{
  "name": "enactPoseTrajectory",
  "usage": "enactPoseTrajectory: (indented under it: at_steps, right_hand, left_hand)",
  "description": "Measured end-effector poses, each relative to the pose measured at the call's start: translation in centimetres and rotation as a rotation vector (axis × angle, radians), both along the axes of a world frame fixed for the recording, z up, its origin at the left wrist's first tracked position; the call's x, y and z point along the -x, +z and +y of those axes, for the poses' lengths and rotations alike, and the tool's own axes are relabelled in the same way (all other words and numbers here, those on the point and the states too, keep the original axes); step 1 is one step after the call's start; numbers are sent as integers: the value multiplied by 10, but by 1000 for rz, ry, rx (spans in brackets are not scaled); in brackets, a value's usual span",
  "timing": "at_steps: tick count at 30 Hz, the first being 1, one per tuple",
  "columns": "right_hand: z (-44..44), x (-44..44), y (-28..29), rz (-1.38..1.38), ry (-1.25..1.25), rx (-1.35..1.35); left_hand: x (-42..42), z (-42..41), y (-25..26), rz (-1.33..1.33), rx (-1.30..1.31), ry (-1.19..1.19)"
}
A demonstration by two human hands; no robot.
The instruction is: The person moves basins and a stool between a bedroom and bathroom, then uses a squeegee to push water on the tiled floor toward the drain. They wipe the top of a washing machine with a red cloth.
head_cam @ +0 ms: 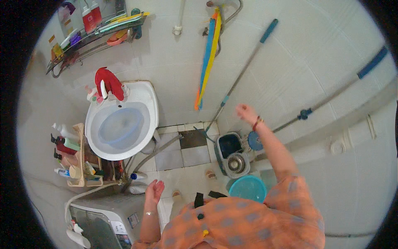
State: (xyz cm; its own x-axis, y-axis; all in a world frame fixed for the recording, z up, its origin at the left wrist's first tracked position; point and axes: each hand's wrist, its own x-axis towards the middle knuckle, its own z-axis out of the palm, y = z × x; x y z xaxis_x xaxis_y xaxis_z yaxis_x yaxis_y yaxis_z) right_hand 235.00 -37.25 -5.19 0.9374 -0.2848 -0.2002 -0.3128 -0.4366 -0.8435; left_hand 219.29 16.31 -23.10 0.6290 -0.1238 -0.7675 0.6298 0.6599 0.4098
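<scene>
My left hand [154, 190] is low at the left, beside the grey washing machine [136, 207], palm partly turned up with loosely bent fingers and nothing in it. My right hand [246, 114] reaches forward at the right, blurred, its fingers bent. Nothing shows in it, though its inner side is hidden. Nearest to it is a long-handled floor tool [241, 74], leaning on the tiled wall just left of the hand, apart from it. Below the right hand are a mop bucket with a metal spin basket [221, 155] and a blue round mop head [255, 140].
A white washbasin [154, 124] holds a translucent blue basin [121, 126]. A red cloth [108, 82] hangs over its tap. Bottles crowd a beige rack [81, 155]. A turquoise tub [247, 188] stands by my body. A grey hose [155, 152] crosses the floor towards a dark square [193, 138].
</scene>
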Motion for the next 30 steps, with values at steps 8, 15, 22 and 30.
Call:
enactPoseTrajectory:
  at_steps: [8,15,22,30]
  right_hand:
    - [-132,-238,15,-94,-361,149]
    - [-123,-223,59,-410,-38,-416]
    - [41,-95,87,-367,690,-585]
    - [164,41,141,-223,1092,-813]
  left_hand:
    - [69,-84,37,146,-34,304]
    - [30,-174,83,34,-105,176]
    - [19,-257,71,-227,-347,-134]
    - [8,-279,156,-657,-1413,-147]
